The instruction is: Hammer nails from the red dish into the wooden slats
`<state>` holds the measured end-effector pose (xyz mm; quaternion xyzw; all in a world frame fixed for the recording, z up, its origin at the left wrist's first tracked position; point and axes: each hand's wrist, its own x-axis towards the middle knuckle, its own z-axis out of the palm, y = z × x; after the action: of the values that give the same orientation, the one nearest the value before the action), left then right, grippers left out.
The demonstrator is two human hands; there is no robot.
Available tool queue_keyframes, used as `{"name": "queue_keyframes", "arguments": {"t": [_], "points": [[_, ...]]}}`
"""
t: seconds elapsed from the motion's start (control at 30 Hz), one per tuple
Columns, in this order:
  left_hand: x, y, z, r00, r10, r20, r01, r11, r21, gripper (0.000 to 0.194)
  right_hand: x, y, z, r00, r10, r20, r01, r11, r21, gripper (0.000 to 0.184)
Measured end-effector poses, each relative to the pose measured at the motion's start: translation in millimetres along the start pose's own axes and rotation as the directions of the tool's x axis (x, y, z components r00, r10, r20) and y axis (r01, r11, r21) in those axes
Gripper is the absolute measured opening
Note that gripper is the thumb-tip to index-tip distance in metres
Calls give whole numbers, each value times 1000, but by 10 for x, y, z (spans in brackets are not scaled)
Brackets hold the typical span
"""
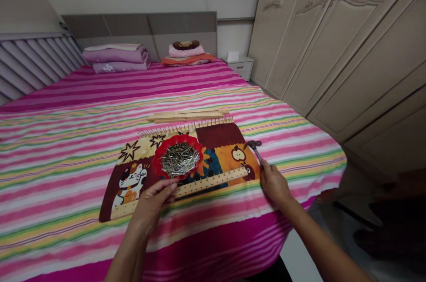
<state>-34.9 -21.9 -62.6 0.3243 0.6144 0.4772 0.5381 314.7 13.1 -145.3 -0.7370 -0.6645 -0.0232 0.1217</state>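
The frame is filled mostly by a bed (299, 155) spread with a striped cover, flanked on the right by a cream wardrobe (286, 46). Folded bedding (116, 57) is stacked in front of the headboard. On the bed's near part a patterned mat (218, 135) is laid. Beyond the mat, loose boards (186, 116) are gathered; a far board (186, 128) is set along the mat's far edge, and a near board (206, 183) is laid slantwise across its near side, its middle hidden by the left hand (156, 198). A red bowl (158, 160) is placed on the mat between them.

The hammer (257, 152) is gripped by the right hand (274, 184), its head raised beside the mat's right edge. The left hand's thumb and fingers are brought together over the near board, by the bowl's rim; whether anything is pinched there cannot be told.

The bowl is heaped with nails (179, 160). The far board is lined with upright nails along its length, so that row can be judged done. On the near board, nails are seen only on the right-hand stretch; bare holes are shown on the left, so it is judged part-filled. No upright nails are seen in the loose boards.
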Motion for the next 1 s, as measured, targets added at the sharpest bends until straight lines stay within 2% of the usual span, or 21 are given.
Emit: {"name": "queue_keyframes", "arguments": {"t": [0.2,0.47,0.6,0.73,0.83,1.0], "points": [[26,-179,140,999,23,-32,-25,999,-35,60,7,8,27,1000,5,-1,-5,1000,-11,41],[93,-284,234,995,54,-87,-56,998,-29,53,7,4,24,1000,18,-5,-18,1000,-8,42],[111,-312,244,995,73,-61,-66,991,113,41,0,-1,20,1000,22,-6,-22,1000,8,42],[133,-379,232,989,127,-78,-99,951,291,35,-1,1,22,1000,30,-8,-30,999,23,42],[142,-400,240,984,153,-86,-116,935,335,32,-2,1,21,999,33,-5,-33,999,40,43],[138,-369,279,986,129,-102,-82,925,372,30,-3,-10,22,999,52,1,-52,995,88,44]]}}
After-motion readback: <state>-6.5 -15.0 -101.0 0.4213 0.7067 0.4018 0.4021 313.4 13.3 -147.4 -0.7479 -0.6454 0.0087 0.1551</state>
